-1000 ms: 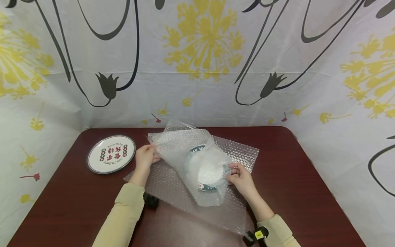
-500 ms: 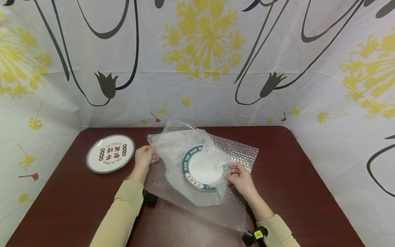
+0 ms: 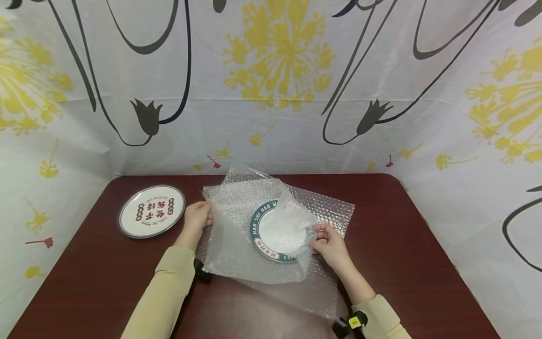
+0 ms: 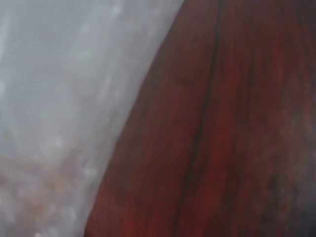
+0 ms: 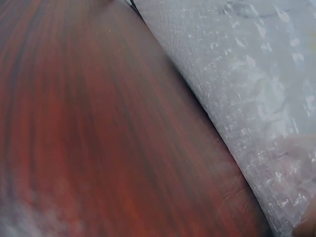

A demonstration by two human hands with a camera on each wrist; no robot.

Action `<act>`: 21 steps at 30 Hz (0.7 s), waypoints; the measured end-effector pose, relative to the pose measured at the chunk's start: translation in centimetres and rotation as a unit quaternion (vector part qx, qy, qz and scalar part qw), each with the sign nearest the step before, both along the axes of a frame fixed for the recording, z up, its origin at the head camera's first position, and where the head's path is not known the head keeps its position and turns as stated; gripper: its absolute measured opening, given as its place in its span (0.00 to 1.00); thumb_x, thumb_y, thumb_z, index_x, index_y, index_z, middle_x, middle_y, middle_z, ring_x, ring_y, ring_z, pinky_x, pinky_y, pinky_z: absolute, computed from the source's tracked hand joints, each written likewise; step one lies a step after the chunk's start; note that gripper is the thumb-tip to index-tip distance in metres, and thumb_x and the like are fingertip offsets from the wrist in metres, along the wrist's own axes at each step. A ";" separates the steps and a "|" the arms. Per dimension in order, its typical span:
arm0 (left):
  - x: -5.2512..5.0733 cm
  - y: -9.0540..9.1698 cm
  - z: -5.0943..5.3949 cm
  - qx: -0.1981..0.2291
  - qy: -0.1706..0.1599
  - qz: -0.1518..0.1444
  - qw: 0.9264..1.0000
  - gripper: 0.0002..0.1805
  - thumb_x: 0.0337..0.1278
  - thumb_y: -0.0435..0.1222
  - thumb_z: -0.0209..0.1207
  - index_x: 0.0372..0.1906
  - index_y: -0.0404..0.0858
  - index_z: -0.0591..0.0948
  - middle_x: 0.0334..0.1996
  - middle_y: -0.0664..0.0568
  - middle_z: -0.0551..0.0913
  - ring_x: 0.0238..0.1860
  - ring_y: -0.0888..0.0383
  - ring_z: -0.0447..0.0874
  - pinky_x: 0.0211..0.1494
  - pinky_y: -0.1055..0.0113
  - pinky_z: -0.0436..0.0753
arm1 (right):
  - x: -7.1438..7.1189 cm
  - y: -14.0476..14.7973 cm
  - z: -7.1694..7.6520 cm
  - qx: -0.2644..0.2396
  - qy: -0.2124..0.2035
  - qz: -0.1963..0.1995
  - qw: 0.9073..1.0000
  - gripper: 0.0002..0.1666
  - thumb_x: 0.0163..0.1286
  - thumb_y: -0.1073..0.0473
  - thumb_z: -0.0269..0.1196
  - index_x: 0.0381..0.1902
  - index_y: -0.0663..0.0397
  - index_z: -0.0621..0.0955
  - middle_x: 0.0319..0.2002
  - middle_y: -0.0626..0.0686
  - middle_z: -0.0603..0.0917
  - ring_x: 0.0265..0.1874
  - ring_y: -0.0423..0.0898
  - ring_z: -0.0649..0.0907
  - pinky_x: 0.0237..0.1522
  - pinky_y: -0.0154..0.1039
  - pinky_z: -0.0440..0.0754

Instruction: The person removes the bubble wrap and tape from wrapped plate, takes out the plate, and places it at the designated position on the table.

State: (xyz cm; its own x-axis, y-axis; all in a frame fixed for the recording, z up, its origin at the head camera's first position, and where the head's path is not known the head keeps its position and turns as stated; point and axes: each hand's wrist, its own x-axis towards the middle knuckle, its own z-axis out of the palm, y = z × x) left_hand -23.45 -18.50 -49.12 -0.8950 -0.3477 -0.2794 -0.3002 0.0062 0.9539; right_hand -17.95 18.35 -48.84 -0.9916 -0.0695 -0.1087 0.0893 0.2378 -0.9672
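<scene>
On the teal band of the round plate (image 3: 271,231) we can read HAO SHI HAO W in white capitals, with EI near the lower right; a white block of small Chinese characters sits between, at the lower left. The other plate (image 3: 151,223), at the far left, carries red Chinese characters, upside down to us, with dark emblems at each side (the tiny curved lines above and below we cannot read surely). A yellow tag (image 3: 354,322) by the right cuff also bears print too small for us.

The round plate has a white centre and lies near the middle of the surface (image 3: 415,263), on the bubble wrap (image 3: 230,249). A milky fold veils its right side, while the left band shows clearly. Beneath spreads a second sheet (image 3: 315,296), more transparent, poking out at the back, right and front.

Our view shows the right hand (image 3: 332,246) pinching the wrap at the plate's right rim, thumb and fingers close together. The left hand (image 3: 196,217) is at the wrap's left edge; whether its fingers hold that edge, we cannot tell.
</scene>
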 end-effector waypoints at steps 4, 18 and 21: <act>0.1 -0.2 0.0 -0.007 -0.004 -0.007 1.000 0.20 0.69 0.36 0.50 0.54 0.21 0.75 0.20 0.53 0.75 0.18 0.66 0.74 0.22 0.74 0.80 | 0.6 -0.4 1.4 0.006 0.004 0.003 1.000 0.22 0.59 0.76 0.63 0.52 0.72 0.72 0.32 0.60 0.77 0.23 0.48 0.80 0.29 0.42 0.84; 1.3 -0.8 1.1 -0.015 -0.058 -0.067 0.996 0.29 0.73 0.42 0.42 0.66 0.22 0.64 0.51 0.30 0.77 0.32 0.60 0.83 0.37 0.68 0.84 | 0.1 0.0 0.5 0.005 -0.002 0.001 1.000 0.23 0.59 0.75 0.64 0.53 0.70 0.72 0.33 0.60 0.77 0.23 0.48 0.79 0.28 0.41 0.83; 1.8 -1.1 1.3 0.012 -0.060 -0.073 0.995 0.28 0.75 0.41 0.38 0.65 0.21 0.63 0.54 0.28 0.75 0.31 0.60 0.84 0.36 0.67 0.85 | -0.3 0.2 -0.5 0.003 -0.002 -0.002 1.000 0.24 0.59 0.74 0.65 0.53 0.68 0.72 0.33 0.59 0.78 0.23 0.46 0.79 0.27 0.40 0.83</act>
State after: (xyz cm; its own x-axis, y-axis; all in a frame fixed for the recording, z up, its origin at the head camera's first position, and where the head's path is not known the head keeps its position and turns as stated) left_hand -21.69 -19.62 -47.85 -0.8953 -0.2082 -0.3939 -0.4092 0.0348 0.9118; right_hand -18.30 18.58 -49.36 -0.9916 -0.0639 -0.1127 0.0940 0.2439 -0.9652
